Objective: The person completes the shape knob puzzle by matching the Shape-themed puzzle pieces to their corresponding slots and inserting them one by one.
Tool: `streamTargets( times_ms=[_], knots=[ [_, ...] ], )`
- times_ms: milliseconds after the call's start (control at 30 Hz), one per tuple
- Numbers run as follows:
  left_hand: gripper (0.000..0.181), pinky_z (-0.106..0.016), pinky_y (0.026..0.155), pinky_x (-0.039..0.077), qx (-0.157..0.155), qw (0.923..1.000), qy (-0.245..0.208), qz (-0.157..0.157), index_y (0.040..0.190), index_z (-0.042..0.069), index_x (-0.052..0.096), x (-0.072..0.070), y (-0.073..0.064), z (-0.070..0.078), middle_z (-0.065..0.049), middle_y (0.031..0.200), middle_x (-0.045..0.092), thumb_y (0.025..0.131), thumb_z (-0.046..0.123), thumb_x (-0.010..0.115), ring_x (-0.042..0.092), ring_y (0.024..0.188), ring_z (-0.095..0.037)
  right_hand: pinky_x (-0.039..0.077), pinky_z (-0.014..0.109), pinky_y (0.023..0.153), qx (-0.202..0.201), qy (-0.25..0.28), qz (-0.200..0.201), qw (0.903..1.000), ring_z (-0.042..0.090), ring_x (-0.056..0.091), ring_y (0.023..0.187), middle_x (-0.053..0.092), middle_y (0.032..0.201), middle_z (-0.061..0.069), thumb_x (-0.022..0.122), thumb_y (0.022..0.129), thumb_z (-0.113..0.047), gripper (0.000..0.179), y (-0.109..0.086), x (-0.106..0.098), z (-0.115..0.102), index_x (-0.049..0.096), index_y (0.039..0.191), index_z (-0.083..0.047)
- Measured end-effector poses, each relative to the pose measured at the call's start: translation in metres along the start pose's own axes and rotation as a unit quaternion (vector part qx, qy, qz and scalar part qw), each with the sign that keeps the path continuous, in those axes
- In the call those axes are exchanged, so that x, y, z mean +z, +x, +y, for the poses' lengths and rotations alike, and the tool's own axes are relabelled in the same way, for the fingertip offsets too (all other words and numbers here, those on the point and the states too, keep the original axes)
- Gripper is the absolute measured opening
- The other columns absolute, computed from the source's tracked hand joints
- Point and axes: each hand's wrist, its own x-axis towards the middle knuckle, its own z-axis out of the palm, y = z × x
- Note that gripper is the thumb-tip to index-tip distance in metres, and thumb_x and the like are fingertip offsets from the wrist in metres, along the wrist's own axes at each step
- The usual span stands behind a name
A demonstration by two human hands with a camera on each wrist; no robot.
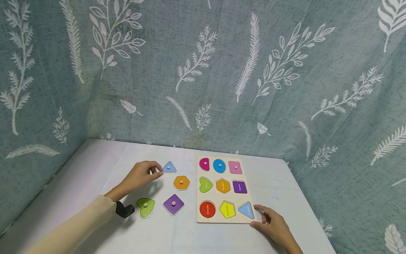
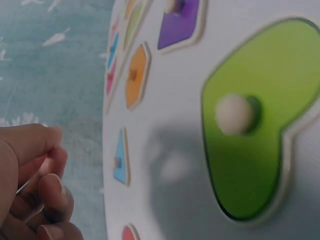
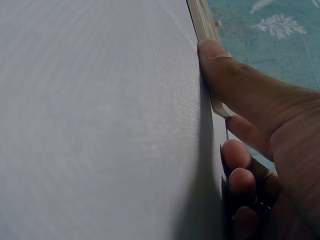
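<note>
A wooden puzzle board [image 1: 222,175] lies on the white table [image 1: 95,169]. Its top row holds three knobbed pieces; the other slots are bare. My left hand [image 1: 144,174] hovers with curled fingers and holds nothing, its fingertips just left of a blue triangle piece [image 1: 169,167] [image 2: 120,157]. An orange hexagon [image 1: 181,182], a purple square [image 1: 173,204] and a green heart [image 1: 145,207] [image 2: 255,125] lie loose nearby. My right hand [image 1: 272,224] grips the board's near right corner: the thumb [image 3: 220,70] lies along the board edge [image 3: 202,20], the other fingers curled beside it.
Leaf-patterned blue-green curtains [image 1: 203,70] close in the table at the back and both sides. A black wrist camera [image 1: 124,210] sits under my left forearm. A red piece's edge [image 2: 131,232] shows at the bottom of the left wrist view.
</note>
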Motion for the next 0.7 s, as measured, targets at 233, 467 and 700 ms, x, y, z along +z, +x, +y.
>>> streamTargets(
  times_ms=[233,467,700],
  knots=[
    [0.007,-0.026,0.061,0.043,0.0,1.0,-0.004,-0.004,0.091,0.018,0.074,-0.006,-0.021,-0.01,0.01,0.073,0.059,0.089,0.019,0.08,0.05,0.064,-0.01,0.037,0.027,0.059,0.006,0.004,-0.003,1.0,0.015,0.046,0.069,0.05,0.075,-0.001,0.094,0.069,-0.041,0.075,-0.001,0.003,0.001,0.068,0.133,-0.012],
    [0.007,-0.026,0.059,0.042,-0.018,0.9998,0.002,-0.011,0.09,0.019,0.073,-0.012,-0.043,-0.01,0.011,0.072,0.057,0.089,0.02,0.08,0.049,0.065,-0.009,0.037,0.027,0.059,-0.003,-0.005,0.0,1.0,0.014,0.045,0.069,0.049,0.076,-0.001,0.094,0.069,-0.043,0.076,0.0,0.001,0.001,0.068,0.134,-0.013],
    [0.008,-0.025,0.059,0.041,-0.022,0.9996,-0.001,-0.016,0.086,0.023,0.074,-0.012,-0.062,-0.011,0.013,0.073,0.056,0.088,0.022,0.082,0.048,0.066,-0.006,0.037,0.027,0.059,0.0,-0.005,-0.002,1.0,0.015,0.045,0.068,0.049,0.075,-0.001,0.094,0.071,-0.042,0.075,-0.001,0.0,0.0,0.068,0.134,-0.012]
  ],
)
